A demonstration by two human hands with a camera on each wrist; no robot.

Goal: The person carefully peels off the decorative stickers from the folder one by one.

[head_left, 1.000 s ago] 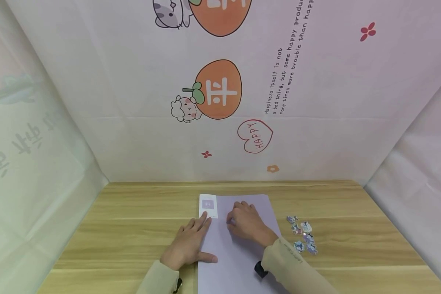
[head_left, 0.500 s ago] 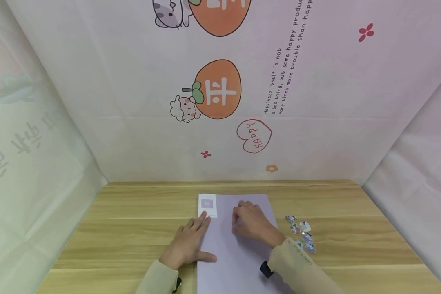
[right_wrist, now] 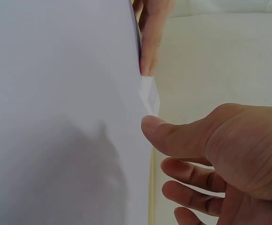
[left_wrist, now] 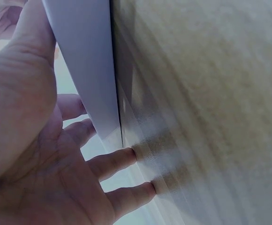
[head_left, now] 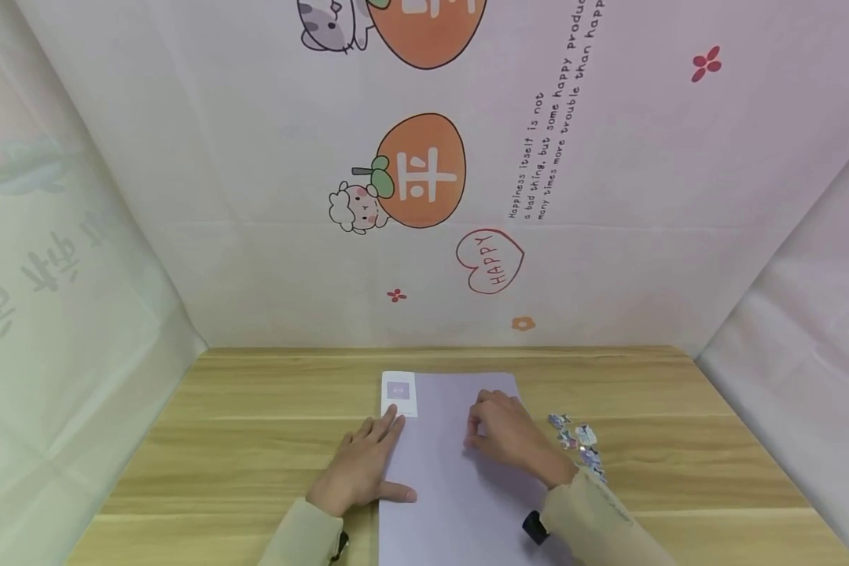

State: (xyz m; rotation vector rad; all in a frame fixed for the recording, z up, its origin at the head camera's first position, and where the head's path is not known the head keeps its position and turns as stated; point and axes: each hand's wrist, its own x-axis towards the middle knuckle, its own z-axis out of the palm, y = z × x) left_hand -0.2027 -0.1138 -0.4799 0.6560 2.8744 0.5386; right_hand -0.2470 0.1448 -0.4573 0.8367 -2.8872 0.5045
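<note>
A flat lavender sheet, like a notebook cover, lies on the wooden table, with a white label in its far left corner. My left hand spreads over its left edge, thumb on the lavender surface and fingers reaching toward the label. In the left wrist view, two fingertips of the left hand meet the wood beside the sheet. Over the sheet's right half, my right hand has its fingers bent. The right wrist view shows the thumb of that hand covering the index finger; whether they pinch something small I cannot tell.
Several small blue and purple stickers lie on the table to the right of the sheet, partly behind the right sleeve. A white printed cloth stands behind the table and along both sides.
My right hand has slid to the right across the lavender sheet, away from the label, its sleeve now covering more of the stickers. The left hand stays in place.
</note>
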